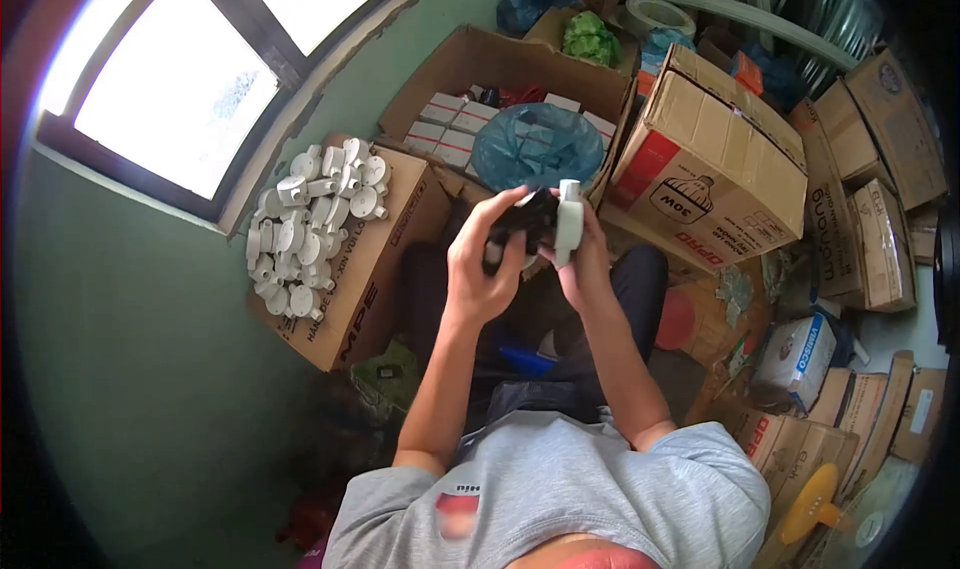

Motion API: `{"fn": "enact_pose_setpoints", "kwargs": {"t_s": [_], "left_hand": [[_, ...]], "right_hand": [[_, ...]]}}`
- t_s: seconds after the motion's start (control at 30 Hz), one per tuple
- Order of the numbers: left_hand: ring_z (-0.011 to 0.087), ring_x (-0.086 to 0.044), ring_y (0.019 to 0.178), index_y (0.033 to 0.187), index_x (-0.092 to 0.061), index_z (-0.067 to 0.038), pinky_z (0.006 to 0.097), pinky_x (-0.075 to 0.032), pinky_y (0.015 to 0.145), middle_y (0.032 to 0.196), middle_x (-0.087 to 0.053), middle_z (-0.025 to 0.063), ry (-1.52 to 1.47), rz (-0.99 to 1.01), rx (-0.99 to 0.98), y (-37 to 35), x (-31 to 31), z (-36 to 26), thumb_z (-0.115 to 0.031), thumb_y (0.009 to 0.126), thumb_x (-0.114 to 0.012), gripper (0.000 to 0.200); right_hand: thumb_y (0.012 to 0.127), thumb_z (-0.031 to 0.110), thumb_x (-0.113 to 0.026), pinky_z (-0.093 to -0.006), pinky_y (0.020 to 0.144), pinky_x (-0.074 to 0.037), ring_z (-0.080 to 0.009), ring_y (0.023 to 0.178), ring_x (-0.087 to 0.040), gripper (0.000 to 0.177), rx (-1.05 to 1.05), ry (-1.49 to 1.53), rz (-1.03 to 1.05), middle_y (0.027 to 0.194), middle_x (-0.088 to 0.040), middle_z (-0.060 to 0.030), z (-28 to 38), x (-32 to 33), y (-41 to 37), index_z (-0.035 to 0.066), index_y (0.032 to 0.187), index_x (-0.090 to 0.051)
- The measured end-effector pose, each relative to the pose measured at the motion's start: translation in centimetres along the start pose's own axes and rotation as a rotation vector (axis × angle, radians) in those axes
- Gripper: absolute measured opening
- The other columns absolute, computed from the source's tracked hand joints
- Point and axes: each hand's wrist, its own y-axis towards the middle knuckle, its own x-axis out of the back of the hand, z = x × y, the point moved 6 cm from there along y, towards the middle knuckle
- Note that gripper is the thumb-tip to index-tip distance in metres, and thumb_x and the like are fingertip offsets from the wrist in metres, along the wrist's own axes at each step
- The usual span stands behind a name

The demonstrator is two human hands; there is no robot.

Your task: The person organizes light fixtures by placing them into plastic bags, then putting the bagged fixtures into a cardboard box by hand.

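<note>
i watch from the head camera as both hands work close together above the person's lap. the left hand [480, 264] is wrapped around a black object [537, 219], thumb on the near side and fingers curled over the far side; it is too dark for me to say what it is. the right hand [587, 259] grips a white fitting [569, 227] right beside it. the two items seem to meet, though i can't tell whether they are joined or merely touching.

i judge the fitting to be light, stiff plastic, a little slick and liable to crack if squeezed hard at a thin wall. i would pinch it by the round rim and leave the stub free. the black object looks firm and perhaps heavier, so a full wrap of the fingers suits it better than a pinch.

the fitting shows nearly edge-on to me, its long axis running up and down my view, with the stub pointing away from the person's body. the black object lies to its left; its own axis is hidden by the fingers.

over to the left, a heap of similar white pieces [312, 231] sits on a cardboard box [372, 284], their stubs pointing every way.
</note>
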Motion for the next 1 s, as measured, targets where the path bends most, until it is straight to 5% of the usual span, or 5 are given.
{"fn": "enact_pose_setpoints", "kwargs": {"t_s": [0.13,0.33,0.43,0.63,1.0], "left_hand": [[0.0418,-0.054,0.143,0.13,-0.071,-0.003,0.0481,-0.042,0.118,0.147,-0.061,0.0232,0.195,0.138,-0.314,-1.4,-4.6,-0.7,0.008,0.092,-0.06,0.041],[0.0371,-0.066,0.131,0.115,-0.078,-0.005,0.0444,-0.052,0.109,0.137,-0.068,0.022,0.177,0.288,-0.253,-4.8,-4.5,-0.8,0.012,0.086,-0.065,0.037],[0.0259,-0.074,0.104,0.109,-0.077,0.0,0.0377,-0.058,0.091,0.122,-0.074,0.0184,0.013,0.25,-0.145,-4.0,-1.4,-0.7,0.009,0.087,-0.065,0.027],[0.0353,-0.057,0.141,0.137,-0.067,-0.001,0.043,-0.041,0.119,0.144,-0.064,0.0219,0.131,0.093,-0.223,-1.4,-3.0,-1.4,0.008,0.096,-0.055,0.045],[0.0276,-0.073,0.115,0.108,-0.076,0.003,0.0364,-0.055,0.099,0.126,-0.073,0.0213,0.015,0.04,-0.136,-3.8,0.5,-1.3,0.015,0.083,-0.055,0.035]], "right_hand": [[0.112,0.039,-0.035,-0.0354,0.11,-0.05,-0.0216,0.131,-0.059,0.051,0.108,0.249,0.102,0.147,-0.059,-0.0118,-1.3,-2.1,-2.4,0.008,0.148,-0.054],[0.108,0.067,-0.03,-0.0329,0.077,-0.062,-0.0255,0.104,-0.073,0.079,0.067,0.426,0.313,0.141,-0.06,-0.0327,2.3,-2.1,-2.9,-0.001,0.142,-0.053],[0.108,0.065,-0.039,-0.0341,0.092,-0.059,-0.0243,0.111,-0.071,0.076,0.064,0.142,0.236,0.146,-0.058,-0.0292,2.4,-2.5,-3.8,0.0,0.146,-0.049],[0.11,0.051,-0.038,-0.0407,0.116,-0.044,-0.0257,0.138,-0.056,0.067,0.155,0.223,0.163,0.15,-0.059,-0.0163,1.2,-4.6,-4.7,0.001,0.153,-0.049],[0.107,0.052,-0.035,-0.0433,0.111,-0.05,-0.0323,0.129,-0.063,0.066,0.1,0.26,0.248,0.143,-0.063,-0.0219,1.4,-3.6,-3.6,-0.001,0.141,-0.054]]}}
